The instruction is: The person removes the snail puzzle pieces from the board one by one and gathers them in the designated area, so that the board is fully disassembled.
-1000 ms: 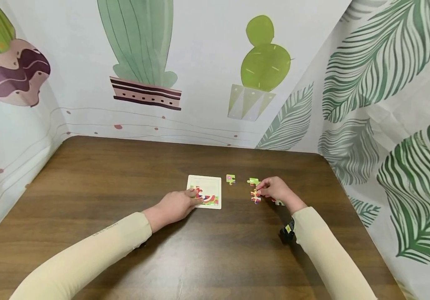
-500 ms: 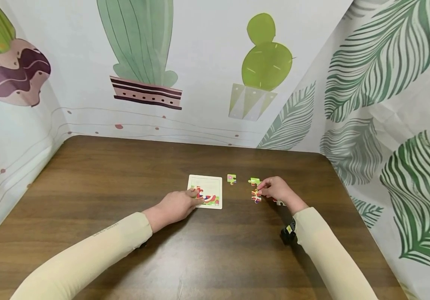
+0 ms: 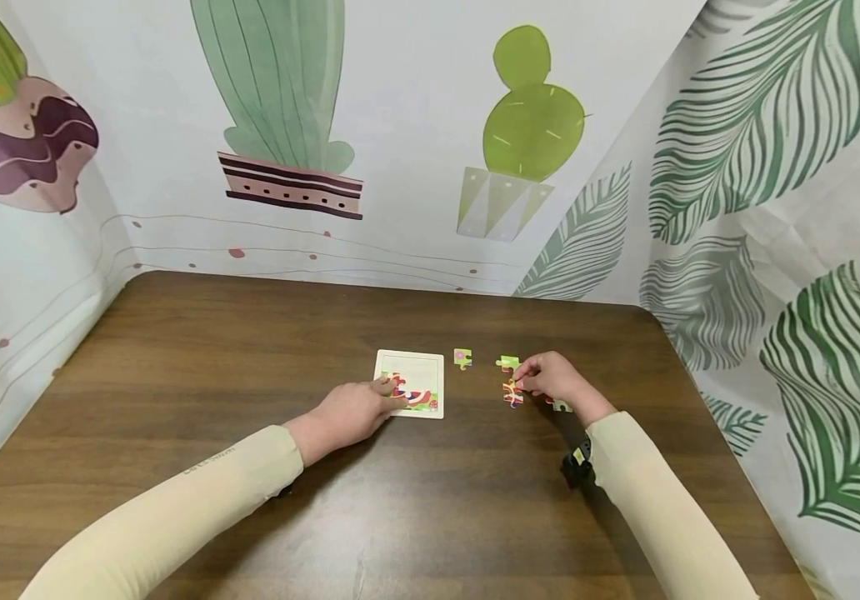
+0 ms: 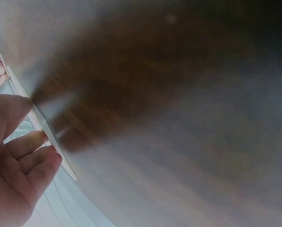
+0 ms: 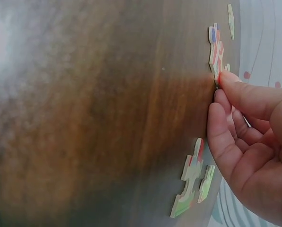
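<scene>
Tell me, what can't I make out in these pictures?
Head view: the lower-left corner of the puzzle frame, covered by the left hand.
Head view: part of the rightmost puzzle piece, hidden behind the right hand.
Head view: the print on the left sleeve, too small to read; the bottom edge cuts this sleeve off.
Left wrist view: the tabletop, blurred.

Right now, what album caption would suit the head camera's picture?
Left hand on a puzzle tray, right hand touching a colorful puzzle piece on the table.

Cream puzzle frame (image 3: pixel 441 377), red-white-yellow piece (image 3: pixel 511 396)
</scene>
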{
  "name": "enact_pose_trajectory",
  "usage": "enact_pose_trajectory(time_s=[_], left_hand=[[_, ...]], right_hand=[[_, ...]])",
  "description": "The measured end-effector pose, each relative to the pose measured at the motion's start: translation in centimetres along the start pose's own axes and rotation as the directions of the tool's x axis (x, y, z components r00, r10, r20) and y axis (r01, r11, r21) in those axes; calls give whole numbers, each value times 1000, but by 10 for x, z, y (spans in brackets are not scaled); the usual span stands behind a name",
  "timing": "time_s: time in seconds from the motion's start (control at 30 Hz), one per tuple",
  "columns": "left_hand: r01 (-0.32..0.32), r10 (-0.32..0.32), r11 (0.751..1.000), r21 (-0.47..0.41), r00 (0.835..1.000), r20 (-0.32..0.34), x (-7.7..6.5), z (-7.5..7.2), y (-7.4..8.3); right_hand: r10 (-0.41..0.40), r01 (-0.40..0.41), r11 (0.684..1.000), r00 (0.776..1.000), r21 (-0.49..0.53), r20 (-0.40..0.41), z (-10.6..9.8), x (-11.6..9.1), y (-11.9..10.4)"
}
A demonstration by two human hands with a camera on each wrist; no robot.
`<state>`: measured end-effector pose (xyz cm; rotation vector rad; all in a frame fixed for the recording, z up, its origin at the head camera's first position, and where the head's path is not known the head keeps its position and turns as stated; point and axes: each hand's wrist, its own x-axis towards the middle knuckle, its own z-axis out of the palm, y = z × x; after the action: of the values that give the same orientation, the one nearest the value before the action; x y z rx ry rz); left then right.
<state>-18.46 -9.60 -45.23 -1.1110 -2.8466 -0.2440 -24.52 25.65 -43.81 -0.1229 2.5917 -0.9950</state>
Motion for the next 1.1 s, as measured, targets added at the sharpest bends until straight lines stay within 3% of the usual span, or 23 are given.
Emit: enact_pose_trajectory(time_s=[0.17,0.53,0.77,1.1], left_hand=[[-1,1,1000,-3,1000,-2,0,0,-1],[-1,1,1000,-20,1000,3,0,0,-3],[-36,36,999,7,999,-34,0,2,-5],[-99,103,994,54,992,-69,-11,2,-3]], right_hand=[[-6,6,1000,1000,-1,-2,1,2,3],[20,-18,993,1000,121,-13,-1,2,0],[-37,46,982,998,183,-52,7,1,-33],[-55,71,940,997,333,-58,43,10,-82]])
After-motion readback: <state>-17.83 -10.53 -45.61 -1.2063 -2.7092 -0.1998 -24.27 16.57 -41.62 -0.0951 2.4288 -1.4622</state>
